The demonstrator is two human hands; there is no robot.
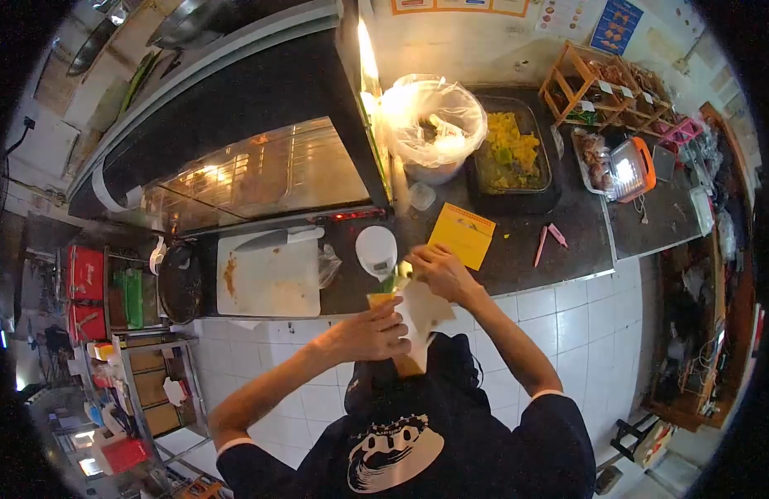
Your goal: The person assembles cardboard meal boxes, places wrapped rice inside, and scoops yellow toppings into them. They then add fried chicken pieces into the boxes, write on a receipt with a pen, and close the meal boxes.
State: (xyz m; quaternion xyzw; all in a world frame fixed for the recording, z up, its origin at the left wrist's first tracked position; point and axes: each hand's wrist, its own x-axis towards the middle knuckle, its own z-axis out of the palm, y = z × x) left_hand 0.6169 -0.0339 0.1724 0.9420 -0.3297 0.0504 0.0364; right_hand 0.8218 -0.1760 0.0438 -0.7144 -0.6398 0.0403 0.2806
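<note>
My left hand (pixel 372 333) is wrapped round a yellow-orange paper cone or pouch (pixel 409 364) in front of my chest. Beside it, my right hand (pixel 443 273) has its fingers pressed together at a small yellow-green piece (pixel 404 269), blurred, over the mouth of the paper. A white round scale (pixel 376 251) lies just beyond both hands. To the right of the scale is a yellow-orange paper pad (pixel 462 237) on the dark counter. Further back, a glass tray (pixel 546 179) holds yellow pieces with some green.
A knife (pixel 278 239) rests on a white cutting board (pixel 268 279) at the left. Behind stands a bin with a clear bag (pixel 438 125), beside a lit glass display case (pixel 260 166). Pink tongs (pixel 557 236), an orange-edged device (pixel 634 169) and a wooden rack (pixel 577 79) are at the right.
</note>
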